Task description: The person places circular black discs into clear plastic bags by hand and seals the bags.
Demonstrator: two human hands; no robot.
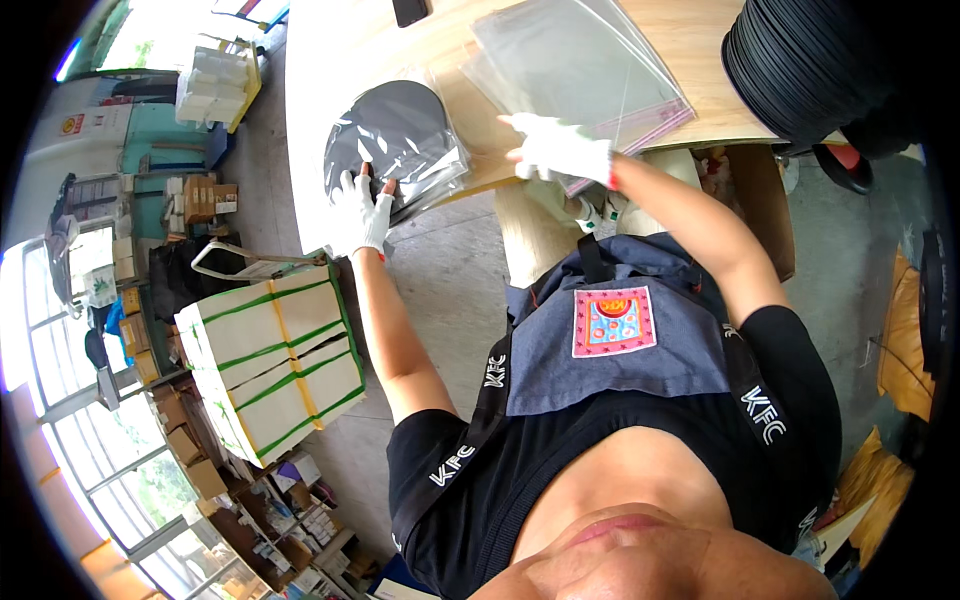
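On the table, a short pile of black round discs in clear plastic bags (388, 130) lies at the left front. My left hand (361, 210), in a white glove with bare fingertips, rests its spread fingers on the near edge of that pile. My right hand (562, 148), gloved the same way, is over the table's front edge, fingers stretched to the left and nothing visible in them. Just beyond it lies a stack of flat clear plastic bags (560, 65) with pinkish edges. The undersides of both hands are hidden.
A tall stack of black discs (800, 70) stands at the table's right end. A dark phone-like object (409, 11) lies at the far edge. Under the table is an open cardboard box (765, 200). White cartons bound with green straps (275, 360) stand on the floor at left.
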